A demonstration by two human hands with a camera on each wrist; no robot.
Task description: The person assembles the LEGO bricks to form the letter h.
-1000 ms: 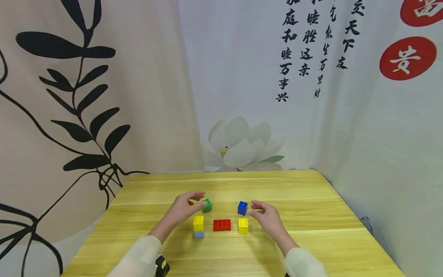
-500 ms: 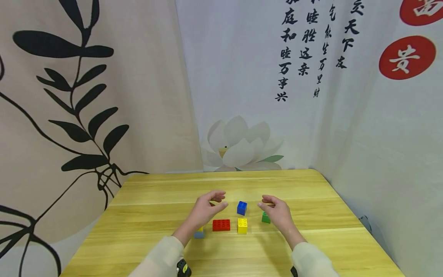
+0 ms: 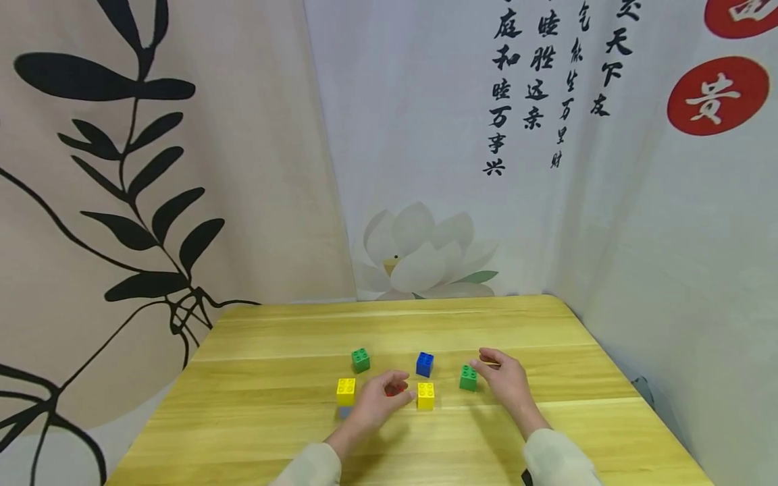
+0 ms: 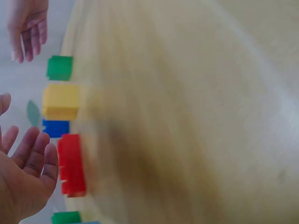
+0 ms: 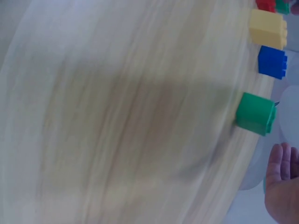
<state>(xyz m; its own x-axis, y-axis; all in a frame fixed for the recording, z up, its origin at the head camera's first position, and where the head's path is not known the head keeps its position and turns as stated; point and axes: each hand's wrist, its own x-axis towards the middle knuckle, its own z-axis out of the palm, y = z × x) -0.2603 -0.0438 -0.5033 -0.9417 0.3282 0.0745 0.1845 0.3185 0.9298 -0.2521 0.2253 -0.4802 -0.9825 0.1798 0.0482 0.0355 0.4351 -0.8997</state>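
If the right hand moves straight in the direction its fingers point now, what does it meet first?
Probably the green brick just beside the right hand's fingertips; whether they already touch is unclear.

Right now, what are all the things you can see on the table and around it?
Green bricks: two; one back left, one on the right beside the right hand.
Blue brick: one, back middle.
Yellow bricks: two; one on the left sitting on a pale blue brick, one in the middle.
Red brick: one, middle, mostly hidden behind the left hand in the head view.
Table: one, light wood.
Curtains: beige with black leaves, white with a lotus and writing.
Left hand: open, at the red brick.
Right hand: open, holding nothing.
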